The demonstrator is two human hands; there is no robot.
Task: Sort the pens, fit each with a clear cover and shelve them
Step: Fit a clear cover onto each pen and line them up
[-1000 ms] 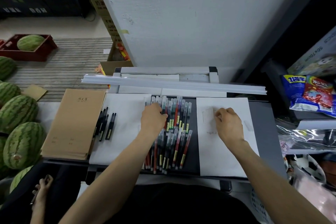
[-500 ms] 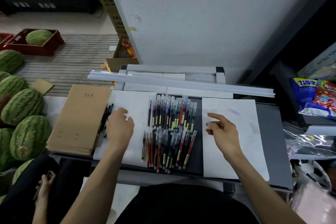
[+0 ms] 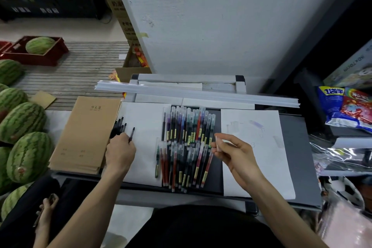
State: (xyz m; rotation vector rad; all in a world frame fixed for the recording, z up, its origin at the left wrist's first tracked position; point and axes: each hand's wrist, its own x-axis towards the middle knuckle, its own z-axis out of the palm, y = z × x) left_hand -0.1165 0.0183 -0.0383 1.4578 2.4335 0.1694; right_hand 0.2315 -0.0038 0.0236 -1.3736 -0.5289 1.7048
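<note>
Two rows of coloured pens [image 3: 187, 147] lie side by side on the dark tray [image 3: 216, 173] in the middle. A small group of black pens [image 3: 119, 126] lies on the left white sheet [image 3: 149, 119], next to the brown notebooks. My left hand [image 3: 120, 152] rests there with its fingers closed around one black pen [image 3: 131, 134]. My right hand [image 3: 234, 154] hovers at the right edge of the pen rows, pinching a small clear cover [image 3: 217, 144] between thumb and fingers.
A stack of brown notebooks [image 3: 86, 135] sits at the left, a second white sheet [image 3: 259, 151] at the right. Long white strips [image 3: 197, 94] lie across the back. Watermelons [image 3: 22, 121] crowd the far left; snack bags [image 3: 346, 106] fill the right shelf. Another person's hand [image 3: 45, 210] is lower left.
My left hand moved from the pen rows leftward to the black pens and now grips one. My right hand lifted off the right sheet, moving left with the clear cover.
</note>
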